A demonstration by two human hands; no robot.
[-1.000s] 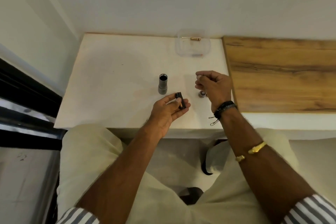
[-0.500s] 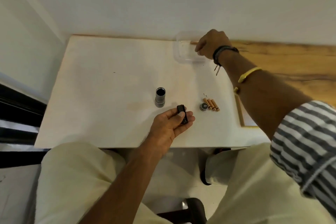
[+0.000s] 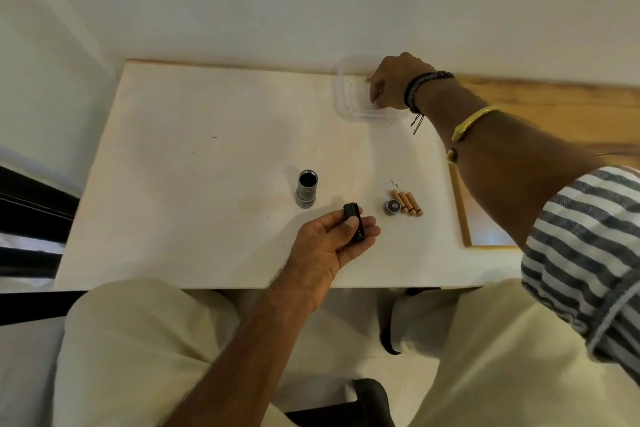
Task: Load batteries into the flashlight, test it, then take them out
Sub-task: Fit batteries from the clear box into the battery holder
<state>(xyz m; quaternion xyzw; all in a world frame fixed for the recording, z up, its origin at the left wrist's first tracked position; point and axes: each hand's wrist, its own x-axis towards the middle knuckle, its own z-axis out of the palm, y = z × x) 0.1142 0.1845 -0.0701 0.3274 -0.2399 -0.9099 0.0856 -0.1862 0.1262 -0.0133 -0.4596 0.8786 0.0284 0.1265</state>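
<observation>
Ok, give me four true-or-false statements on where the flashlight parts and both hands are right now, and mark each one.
1. The left hand holds the black battery holder. True.
2. The flashlight body lies on its side. False: it stands upright, open end up.
3. Three batteries lie beside the end cap on the table. True.
4. The right hand rests on the three batteries. False: it is at the clear container by the far edge, fingers inside it.
</observation>
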